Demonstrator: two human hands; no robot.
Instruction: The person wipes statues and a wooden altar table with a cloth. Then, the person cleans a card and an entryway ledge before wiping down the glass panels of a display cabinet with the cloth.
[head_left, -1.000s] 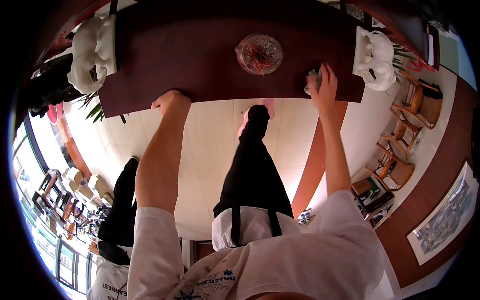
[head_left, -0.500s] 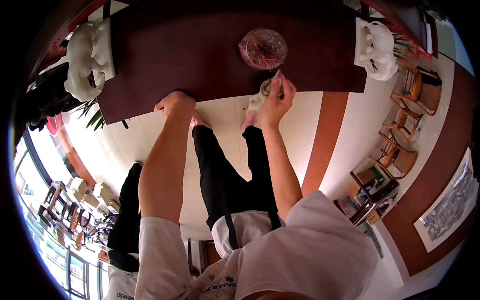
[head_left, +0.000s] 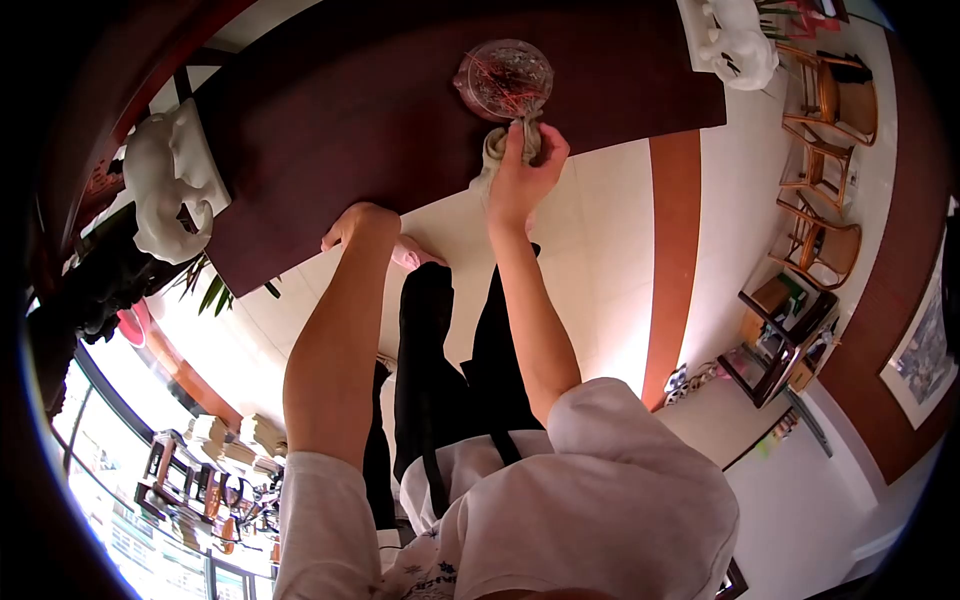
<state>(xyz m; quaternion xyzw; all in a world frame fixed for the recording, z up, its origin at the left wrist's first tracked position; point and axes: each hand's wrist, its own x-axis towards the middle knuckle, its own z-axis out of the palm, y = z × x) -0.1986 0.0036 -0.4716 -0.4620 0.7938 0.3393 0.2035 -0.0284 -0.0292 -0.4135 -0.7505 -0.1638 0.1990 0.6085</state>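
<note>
A round glass bowl [head_left: 508,78] with thin reddish sticks or strands inside stands on the dark wooden table [head_left: 340,110]. Just below it, my right hand [head_left: 525,175] pinches a crumpled grey-beige cloth [head_left: 495,155] at the table's front edge, the cloth's upper end close to the bowl's rim. Farther left, my left hand [head_left: 362,222] rests on the front edge, its fingers curled and partly hidden by the back of the hand; whether they hold anything other than the edge cannot be seen.
White elephant-like figurines stand at the table's left [head_left: 165,190] and right [head_left: 735,45] ends. Wooden chairs [head_left: 825,250] line the right side, near a small dark shelf [head_left: 785,320]. Another person's dark trouser leg [head_left: 378,450] shows behind my left arm. Leaves [head_left: 215,295] poke out below the table's left end.
My right hand has moved left with the cloth, from the table's right part to just below the bowl. My left hand stays at the edge. The whole view has tilted and shifted.
</note>
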